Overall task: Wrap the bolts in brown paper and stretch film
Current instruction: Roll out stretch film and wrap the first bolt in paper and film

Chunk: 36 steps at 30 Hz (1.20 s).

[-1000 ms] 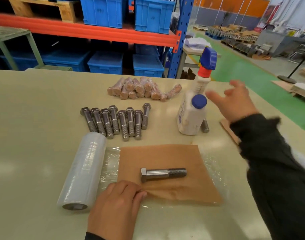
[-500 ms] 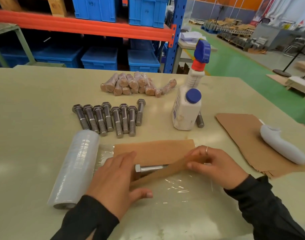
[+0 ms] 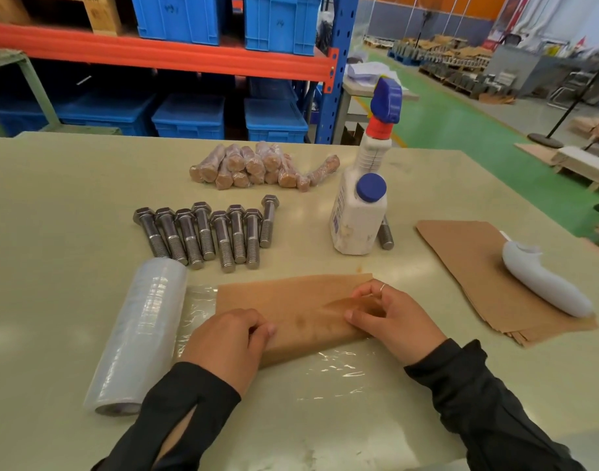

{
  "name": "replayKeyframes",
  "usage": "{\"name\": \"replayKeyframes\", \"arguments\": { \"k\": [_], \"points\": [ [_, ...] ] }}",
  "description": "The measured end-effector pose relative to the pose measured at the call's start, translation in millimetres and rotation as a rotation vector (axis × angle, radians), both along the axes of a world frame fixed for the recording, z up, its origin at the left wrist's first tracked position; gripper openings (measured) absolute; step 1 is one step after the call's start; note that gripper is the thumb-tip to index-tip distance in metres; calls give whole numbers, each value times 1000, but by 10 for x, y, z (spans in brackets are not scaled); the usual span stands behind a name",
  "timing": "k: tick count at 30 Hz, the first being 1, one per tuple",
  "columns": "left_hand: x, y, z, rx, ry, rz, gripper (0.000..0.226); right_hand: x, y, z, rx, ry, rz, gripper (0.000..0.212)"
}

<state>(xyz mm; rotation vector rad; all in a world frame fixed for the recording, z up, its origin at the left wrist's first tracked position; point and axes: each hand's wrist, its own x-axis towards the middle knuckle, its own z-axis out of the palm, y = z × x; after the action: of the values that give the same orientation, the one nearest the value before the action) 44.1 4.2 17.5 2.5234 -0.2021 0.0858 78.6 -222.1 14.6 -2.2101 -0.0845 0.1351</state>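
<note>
Pale green table w/ blue-crate racking behind; both hands pinching folded brown paper.

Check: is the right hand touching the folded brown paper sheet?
Touching. The head view shows the right hand with fingertips pressed onto the folded brown paper sheet, thumb against its near edge, with no gap between them.
</note>
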Motion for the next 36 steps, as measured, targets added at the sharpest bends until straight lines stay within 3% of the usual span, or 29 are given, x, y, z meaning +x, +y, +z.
{"name": "replayKeyframes", "arguments": {
  "k": [3, 8, 11, 13, 15, 17, 19, 21, 24, 27, 29, 31, 33, 35, 36],
  "points": [
    [5, -39, 34, 44, -58, 16, 17, 9, 38, 5, -56, -10, -12, 27],
    [-60, -254, 119, 240, -370, -203, 26, 44, 39, 66, -54, 52, 0, 41],
    [-136, -346, 47, 393, -370, -191, 35, 53, 33, 46, -62, 65, -51, 43],
    [-176, -376, -29, 470, -392, -181, 30, 46, 31, 43, -78, 30, -154, 47],
    [-184, -383, -84, 499, -426, -153, 25, 4, 28, 69, -233, -134, -222, 53],
    [-164, -377, -101, 474, -432, -132, 24, -64, 32, 142, -361, -383, -132, 56],
    [-134, -365, -68, 453, -428, -121, 6, -138, 54, 197, -343, -481, 94, 44],
    [-100, -383, -40, 467, -384, -147, 27, -175, 62, 205, -314, -456, 207, 29],
    [-66, -410, 26, 508, -324, -144, 34, -8, 55, 266, -323, -353, 172, 25],
    [-52, -428, 15, 526, -356, -149, 26, 302, 122, 300, -525, -243, 277, 39],
    [-42, -422, -23, 530, -423, -135, 9, 445, 255, 306, -629, -182, 392, 49],
    [-23, -421, -51, 545, -447, -116, 19, 512, 358, 282, -708, -141, 472, 53],
    [19, -403, -78, 527, -459, -99, 26, 517, 361, 268, -707, -178, 462, 49],
    [44, -388, -81, 479, -445, -111, 11, 449, 294, 267, -595, -282, 398, 39],
    [51, -394, -70, 459, -419, -121, 16, 398, 250, 262, -531, -325, 381, 33]
  ]
}}
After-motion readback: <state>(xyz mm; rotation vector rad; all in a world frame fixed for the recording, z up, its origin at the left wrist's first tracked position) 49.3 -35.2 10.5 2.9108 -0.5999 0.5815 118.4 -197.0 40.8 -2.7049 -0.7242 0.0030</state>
